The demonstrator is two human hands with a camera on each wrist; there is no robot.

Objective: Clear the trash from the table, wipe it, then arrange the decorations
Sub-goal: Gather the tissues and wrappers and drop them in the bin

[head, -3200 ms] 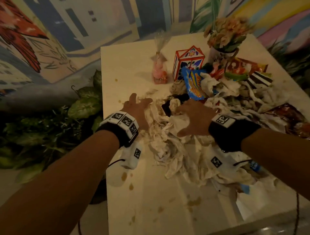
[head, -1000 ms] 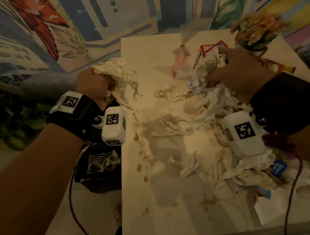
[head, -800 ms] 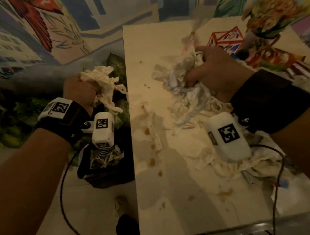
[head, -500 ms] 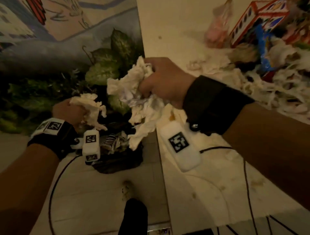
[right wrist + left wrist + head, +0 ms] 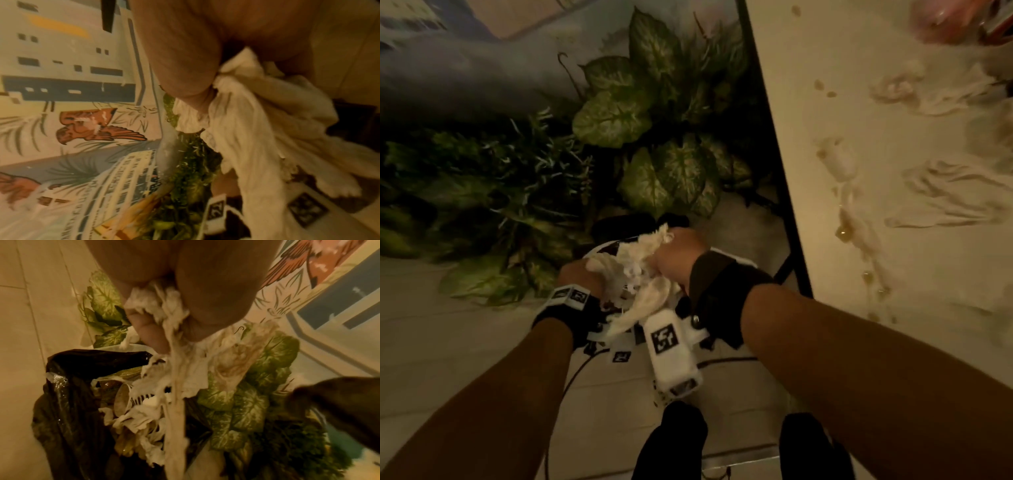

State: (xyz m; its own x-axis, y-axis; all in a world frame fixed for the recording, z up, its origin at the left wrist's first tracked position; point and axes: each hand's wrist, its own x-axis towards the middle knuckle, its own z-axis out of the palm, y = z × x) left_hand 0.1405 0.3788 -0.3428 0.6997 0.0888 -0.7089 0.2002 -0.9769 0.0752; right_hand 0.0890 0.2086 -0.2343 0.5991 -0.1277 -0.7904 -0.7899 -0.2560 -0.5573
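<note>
Two wads of crumpled, soft white tissue are held low over the floor, to the left of the bench (image 5: 774, 102). The left hand (image 5: 578, 274) is closed round one ragged wad (image 5: 156, 308), its fingers (image 5: 150, 332) curled about limp, torn strips that trail down into the black trash bag (image 5: 68, 386). The right hand (image 5: 678, 250) is clenched on the larger wad (image 5: 640, 274), from which a creased, cloth-like sheet (image 5: 257, 129) hangs past the wrist. The bag is of thin, glossy, wrinkled plastic with its mouth gaping, and more shredded tissue and shiny wrappers (image 5: 131, 410) are seen inside it. Just beyond the bag, broad veined green leaves (image 5: 661, 137) and finer spiky foliage are set against a painted mural wall (image 5: 72, 97). The bench top is smooth and pale with a dark edge; brown liquid drops and smears (image 5: 846, 233) run along its left side, and flattened, damp-looking tissue scraps (image 5: 945, 198) are strewn to the right of them. Blurred pink and red items (image 5: 955, 20) are seen at the far right corner
</note>
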